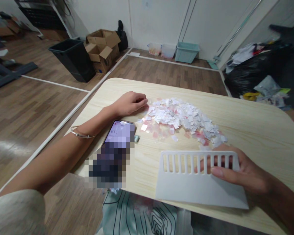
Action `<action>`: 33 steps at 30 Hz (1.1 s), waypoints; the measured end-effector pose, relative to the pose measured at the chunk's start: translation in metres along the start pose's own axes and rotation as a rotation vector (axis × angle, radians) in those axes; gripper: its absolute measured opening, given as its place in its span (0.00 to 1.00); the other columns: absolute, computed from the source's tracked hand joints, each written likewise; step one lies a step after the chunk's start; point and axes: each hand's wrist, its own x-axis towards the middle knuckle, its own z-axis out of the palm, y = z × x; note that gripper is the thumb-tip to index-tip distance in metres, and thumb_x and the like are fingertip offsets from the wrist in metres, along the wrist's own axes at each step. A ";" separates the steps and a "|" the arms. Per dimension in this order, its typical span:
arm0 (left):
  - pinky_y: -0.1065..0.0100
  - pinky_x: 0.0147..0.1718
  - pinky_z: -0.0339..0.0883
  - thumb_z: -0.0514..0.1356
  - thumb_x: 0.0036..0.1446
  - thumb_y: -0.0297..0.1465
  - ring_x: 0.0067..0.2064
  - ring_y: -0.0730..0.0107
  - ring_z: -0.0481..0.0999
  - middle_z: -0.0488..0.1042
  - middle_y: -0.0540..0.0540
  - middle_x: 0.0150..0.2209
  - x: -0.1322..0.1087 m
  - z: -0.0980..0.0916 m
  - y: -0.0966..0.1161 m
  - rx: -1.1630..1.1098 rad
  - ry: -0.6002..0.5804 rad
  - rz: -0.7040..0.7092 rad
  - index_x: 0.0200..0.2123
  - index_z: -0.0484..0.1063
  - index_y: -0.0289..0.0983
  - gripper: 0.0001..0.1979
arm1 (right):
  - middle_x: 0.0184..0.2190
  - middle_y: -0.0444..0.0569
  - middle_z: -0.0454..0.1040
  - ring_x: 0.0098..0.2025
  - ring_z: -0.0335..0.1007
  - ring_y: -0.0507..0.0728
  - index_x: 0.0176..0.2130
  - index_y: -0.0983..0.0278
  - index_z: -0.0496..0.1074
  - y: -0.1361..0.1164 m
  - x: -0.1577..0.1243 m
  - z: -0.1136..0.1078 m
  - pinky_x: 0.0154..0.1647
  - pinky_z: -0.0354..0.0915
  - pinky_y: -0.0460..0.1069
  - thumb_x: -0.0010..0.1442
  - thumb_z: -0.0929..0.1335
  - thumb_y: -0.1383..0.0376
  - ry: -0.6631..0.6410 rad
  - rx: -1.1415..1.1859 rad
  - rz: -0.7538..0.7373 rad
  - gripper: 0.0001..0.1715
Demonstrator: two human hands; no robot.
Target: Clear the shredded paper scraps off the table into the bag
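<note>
Status: paper scraps (178, 116), white + pink, are mostly in one loose heap mid-table (247, 137). The heap isn't tight and spreads in a band toward the right. Stragglers (159, 132) lie flat on the near-left side, just off the heap, a few of them pink.

L hand (129, 102) is on the tabletop at the heap's left edge, fingers curled in and touching the outermost bits. Can't tell if it's pinching anything.

R hand (237, 174) is clamped on the white slotted board (198, 189), thumb on the front face, fingers behind and visible through the slots. The board sits at the near table edge, slotted side toward the heap, just short of its near-right end. No scraps on the board as far as I can see.

Phone (119, 143) lies beside the L forearm, between it and the board, showing a timer; most of the screen is blurred.

My read: gathering is roughly done, maybe 70%. Left to do: pull in the stragglers and tighten the right tail. Nothing has been picked up by the board yet.
</note>
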 end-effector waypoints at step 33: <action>0.62 0.32 0.54 0.56 0.71 0.40 0.28 0.66 0.66 0.71 0.49 0.24 -0.002 0.000 0.004 0.006 -0.007 -0.016 0.29 0.70 0.40 0.17 | 0.34 0.40 0.93 0.32 0.93 0.61 0.38 0.43 0.93 0.011 0.024 -0.012 0.32 0.84 0.47 0.61 0.79 0.66 0.373 -0.145 -0.505 0.14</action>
